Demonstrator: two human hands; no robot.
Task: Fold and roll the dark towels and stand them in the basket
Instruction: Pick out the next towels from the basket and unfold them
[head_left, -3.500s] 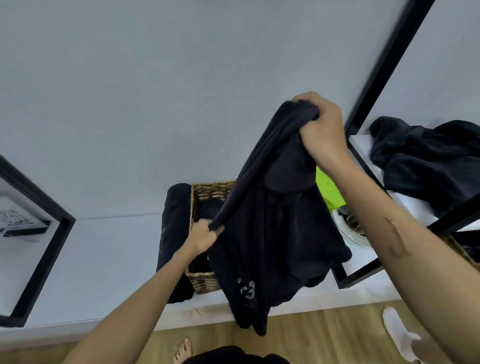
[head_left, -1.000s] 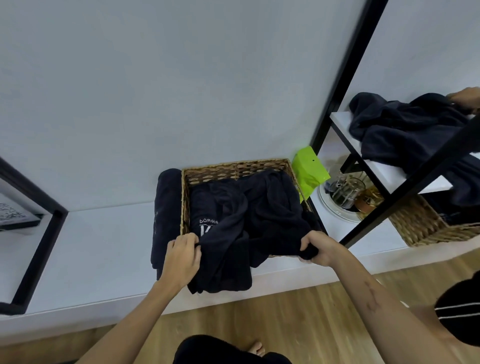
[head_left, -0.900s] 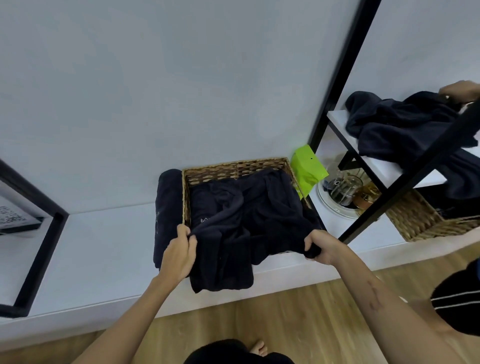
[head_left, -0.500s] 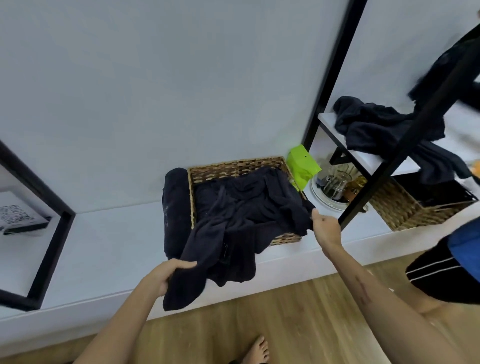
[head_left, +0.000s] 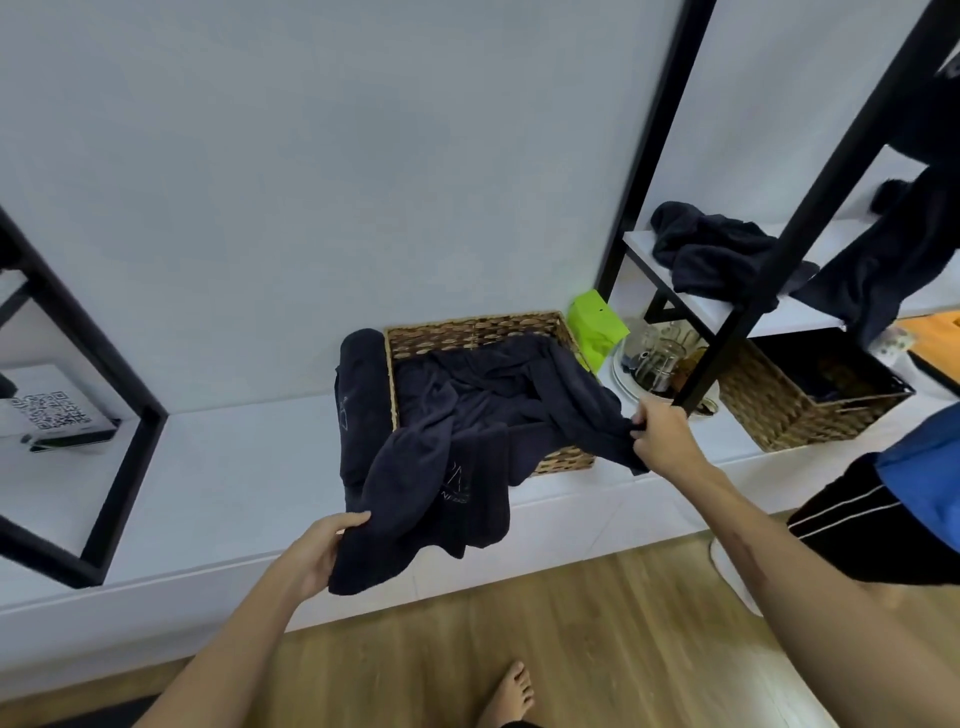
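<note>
Since 0.5 s ago the left hand (head_left: 324, 545) has closed its fingers on the towel (head_left: 467, 441)'s near corner, and the right hand (head_left: 662, 434) has pulled its corner out toward 3 o'clock. The towel now lies spread over the basket (head_left: 563, 460), its far part inside, its near part draped over the front rim and onto the ledge (head_left: 234, 467). Left fingers curl around the hanging end at 7 o'clock; right fingers pinch the edge beside the basket's right corner. A rolled towel (head_left: 361, 395) lies against the basket's left wall, at 9 o'clock of it. More dark towels (head_left: 711, 254) sit heaped on the shelf (head_left: 810, 314) at 2 o'clock.
</note>
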